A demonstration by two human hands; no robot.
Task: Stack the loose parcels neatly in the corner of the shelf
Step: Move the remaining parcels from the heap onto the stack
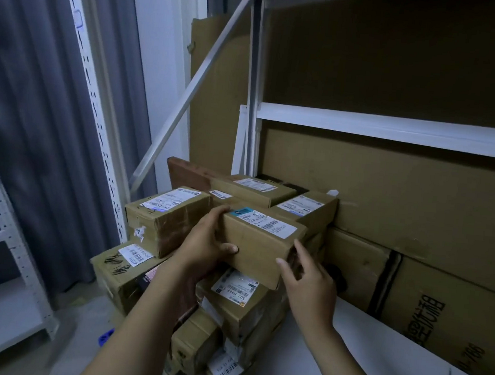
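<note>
Forearms, lower frame: our left hand grips the blue-labelled parcel centre frame; right hand, fingers spread, touches its end. Placing step; next, square it on the stack.

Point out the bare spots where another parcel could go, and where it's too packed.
Free: the white shelf surface right of the parcel stack, in front of the large flat carton. Crowded: the corner by the post, boxes tight together, where both hands grip the blue-labelled parcel.

Both bare forearms reached forward; the left hand was cupped in a grip, thumb forward, while the right hand hung spread-fingered, loose.
</note>
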